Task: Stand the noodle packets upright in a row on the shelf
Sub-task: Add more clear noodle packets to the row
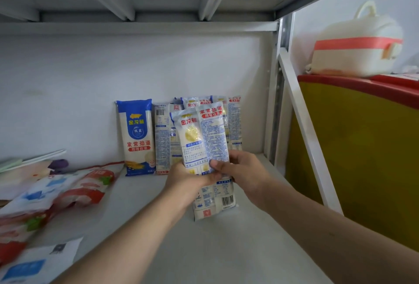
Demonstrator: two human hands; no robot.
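Pale grey metal makes up the shelf [226,249], and two bare forearms reach in across its near edge; at the near left lie loose packets in red, white and blue [45,204], flat and overlapping, with a white printed sheet [40,263] in front of them. Further in, both hands meet on a pair of noodle packets: the left hand [183,177] is closed round their lower part from the left, the right hand [244,170] grips from the right with its thumb pressed on the printed face; the front held noodle packet [199,138] is upright with blue lettering at its top, and the second packet [215,202] pokes out below the hands, its barcode end reaching down to the shelf. Behind them, against the white back wall [68,102], stands the row: a blue-topped noodle packet [137,136] at the left end, just beside it a packet turned back-side out [162,141], then more packets [234,122] partly hidden by the held ones. Beyond the shelf upright, to the right, a white bag with a red band [356,54] sits on a yellow and red cabinet [362,147].
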